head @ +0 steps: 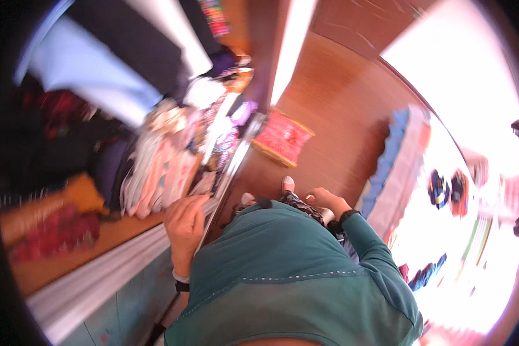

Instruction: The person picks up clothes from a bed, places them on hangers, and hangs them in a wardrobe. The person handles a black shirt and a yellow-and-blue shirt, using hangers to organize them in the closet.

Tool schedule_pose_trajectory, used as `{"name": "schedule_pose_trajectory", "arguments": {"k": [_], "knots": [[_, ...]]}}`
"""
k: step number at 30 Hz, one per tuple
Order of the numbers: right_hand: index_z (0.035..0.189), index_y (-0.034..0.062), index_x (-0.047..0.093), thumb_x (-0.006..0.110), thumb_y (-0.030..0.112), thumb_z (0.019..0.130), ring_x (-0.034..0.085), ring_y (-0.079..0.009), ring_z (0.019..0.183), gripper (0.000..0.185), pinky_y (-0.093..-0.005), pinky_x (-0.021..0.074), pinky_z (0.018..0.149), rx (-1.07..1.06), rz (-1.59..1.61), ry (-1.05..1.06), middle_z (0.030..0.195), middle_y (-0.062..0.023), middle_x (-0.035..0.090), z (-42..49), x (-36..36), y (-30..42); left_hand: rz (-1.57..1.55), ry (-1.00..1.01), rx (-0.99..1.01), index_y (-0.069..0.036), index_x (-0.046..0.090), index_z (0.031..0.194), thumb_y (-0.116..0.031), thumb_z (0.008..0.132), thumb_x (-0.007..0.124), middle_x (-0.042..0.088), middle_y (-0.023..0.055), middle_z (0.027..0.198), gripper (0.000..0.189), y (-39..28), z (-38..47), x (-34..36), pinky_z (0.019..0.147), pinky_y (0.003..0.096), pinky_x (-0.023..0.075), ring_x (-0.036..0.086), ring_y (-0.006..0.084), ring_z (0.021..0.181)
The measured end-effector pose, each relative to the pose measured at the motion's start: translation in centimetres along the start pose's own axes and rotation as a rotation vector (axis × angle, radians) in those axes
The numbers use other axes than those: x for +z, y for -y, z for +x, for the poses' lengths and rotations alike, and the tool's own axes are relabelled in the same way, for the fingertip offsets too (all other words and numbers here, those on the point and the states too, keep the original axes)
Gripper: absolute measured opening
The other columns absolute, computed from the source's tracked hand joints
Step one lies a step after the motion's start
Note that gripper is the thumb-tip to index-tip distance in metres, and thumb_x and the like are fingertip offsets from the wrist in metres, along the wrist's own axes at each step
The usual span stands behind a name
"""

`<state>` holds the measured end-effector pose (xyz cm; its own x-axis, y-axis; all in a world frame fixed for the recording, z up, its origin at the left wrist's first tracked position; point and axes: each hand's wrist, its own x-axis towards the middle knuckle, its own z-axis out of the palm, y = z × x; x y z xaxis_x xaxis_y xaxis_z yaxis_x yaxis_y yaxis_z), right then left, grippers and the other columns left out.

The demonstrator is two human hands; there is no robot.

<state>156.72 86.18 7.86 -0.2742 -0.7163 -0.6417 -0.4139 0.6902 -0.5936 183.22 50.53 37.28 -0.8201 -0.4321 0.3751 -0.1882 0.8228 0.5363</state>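
Observation:
At the edge of an open wardrobe, my left hand (185, 227) is raised with bent fingers. Its fingertips lie close to the wardrobe's pale metal edge (238, 158); whether they touch or grip it is unclear. Just beyond it, folded pale and pink clothes (164, 177) lie on a wooden shelf (145, 225). Dark and light blue garments (95, 60) hang above, blurred. My right hand (326, 201) hangs in front of my body, fingers loosely curled, with no object visible in it.
On the brown floor (341, 86) stands a red and pink box-like item (284, 137) with yellow edges. A bed with a blue and pink cover edge (393, 160) is to the right, bearing several small clothes (439, 188). A dark reddish wooden panel (363, 21) stands at the far end.

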Motion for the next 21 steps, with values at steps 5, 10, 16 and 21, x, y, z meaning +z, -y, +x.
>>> {"name": "schedule_pose_trajectory", "arguments": {"k": [5,10,16,21], "knots": [[0.115,0.0088,0.075,0.059,0.022,0.095,0.070,-0.0383,0.107,0.030,-0.0453,0.0550,0.096,0.173,0.154,-0.173,0.114,-0.0183,0.075,-5.2,2.3,-5.5,-0.059,0.269,0.083,-0.004,0.075,0.104,0.000,0.089,0.066,0.074,0.0116,0.098,0.018,-2.8,3.3,7.3,0.081,0.0420,0.0541,0.070,0.0316,0.090],[0.125,0.0113,0.073,0.057,0.030,0.096,0.067,-0.0398,0.117,0.037,-0.0475,0.0523,0.102,0.244,0.308,-0.331,0.123,-0.0197,0.072,-9.6,0.2,-10.3,-0.113,0.475,0.277,-0.006,0.076,0.107,-0.005,0.092,0.066,0.074,0.0117,0.103,0.018,-9.5,8.8,17.3,0.083,0.0411,0.0546,0.070,0.0314,0.094],[0.118,0.0095,0.074,0.058,0.025,0.093,0.068,-0.0385,0.112,0.033,-0.0463,0.0535,0.099,0.316,0.371,-0.592,0.116,-0.0194,0.074,-16.2,-2.5,-16.1,-0.223,0.674,0.555,-0.009,0.075,0.112,-0.011,0.092,0.068,0.074,0.0103,0.108,0.021,-19.6,14.5,28.9,0.087,0.0410,0.0558,0.070,0.0324,0.097],[0.110,0.0067,0.074,0.063,0.025,0.091,0.070,-0.0400,0.103,0.028,-0.0480,0.0561,0.092,0.366,0.459,-0.781,0.107,-0.0196,0.075,-19.2,-1.7,-19.8,-0.234,0.885,0.684,-0.008,0.074,0.113,-0.013,0.092,0.067,0.073,0.0104,0.110,0.022,-25.0,18.7,36.1,0.089,0.0403,0.0560,0.070,0.0319,0.101]]}}
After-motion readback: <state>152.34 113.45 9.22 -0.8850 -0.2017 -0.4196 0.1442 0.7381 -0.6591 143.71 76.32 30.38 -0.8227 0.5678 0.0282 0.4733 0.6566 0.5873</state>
